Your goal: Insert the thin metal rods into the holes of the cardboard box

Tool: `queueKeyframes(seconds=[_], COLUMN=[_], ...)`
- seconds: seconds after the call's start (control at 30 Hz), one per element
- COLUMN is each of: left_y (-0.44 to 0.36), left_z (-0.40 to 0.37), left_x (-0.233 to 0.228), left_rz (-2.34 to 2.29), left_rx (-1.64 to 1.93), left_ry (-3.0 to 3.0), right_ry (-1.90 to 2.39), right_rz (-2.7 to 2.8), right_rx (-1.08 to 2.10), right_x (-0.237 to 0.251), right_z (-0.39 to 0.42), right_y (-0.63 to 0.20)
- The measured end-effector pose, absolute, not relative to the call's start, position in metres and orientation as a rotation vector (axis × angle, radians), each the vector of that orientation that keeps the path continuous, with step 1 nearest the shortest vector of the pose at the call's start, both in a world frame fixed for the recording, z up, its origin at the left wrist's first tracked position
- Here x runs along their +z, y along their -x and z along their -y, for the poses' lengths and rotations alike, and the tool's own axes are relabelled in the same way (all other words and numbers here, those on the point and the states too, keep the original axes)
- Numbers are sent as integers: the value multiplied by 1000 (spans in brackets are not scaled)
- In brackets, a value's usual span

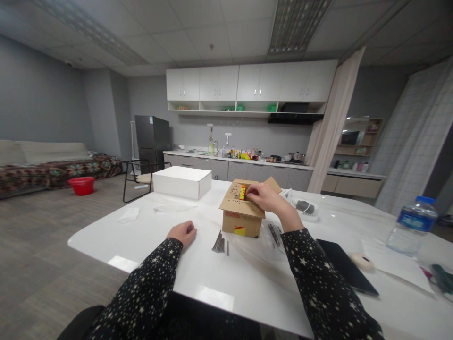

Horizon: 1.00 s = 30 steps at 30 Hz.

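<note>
A small brown cardboard box [241, 218] stands on the white table [148, 226], its perforated top flap facing me. My right hand [266, 196] rests on top of the box, fingers pinched at a small red and yellow item [242, 191] on the flap. My left hand [182, 233] lies on the table to the left, fingers curled loosely, holding nothing. A little pile of dark nails [219, 243] lies between my left hand and the box. More dark metal pieces [274, 233] lie just right of the box.
A white flat box [181, 181] sits at the table's far left. A black tablet [345, 267], a computer mouse [361, 261] and a water bottle [410, 226] are on the right. A plastic tray [305, 208] lies behind my right hand. Kitchen counter and chair stand beyond.
</note>
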<state>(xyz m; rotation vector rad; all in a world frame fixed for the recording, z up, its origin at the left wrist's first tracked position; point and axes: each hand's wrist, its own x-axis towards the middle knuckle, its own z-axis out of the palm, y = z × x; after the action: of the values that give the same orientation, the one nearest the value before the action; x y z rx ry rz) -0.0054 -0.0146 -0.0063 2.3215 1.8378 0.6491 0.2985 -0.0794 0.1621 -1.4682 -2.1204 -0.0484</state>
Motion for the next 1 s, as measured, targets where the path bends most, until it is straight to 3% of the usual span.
queueKeyframes(seconds=[1.0], left_y=[5], left_z=[16], left_x=[-6], left_rz=[-1833], left_rx=[643], left_ry=[-2331], right_ry=[1665], right_rz=[2065], right_rx=[-56], right_x=[162], right_z=[78], right_y=[-302])
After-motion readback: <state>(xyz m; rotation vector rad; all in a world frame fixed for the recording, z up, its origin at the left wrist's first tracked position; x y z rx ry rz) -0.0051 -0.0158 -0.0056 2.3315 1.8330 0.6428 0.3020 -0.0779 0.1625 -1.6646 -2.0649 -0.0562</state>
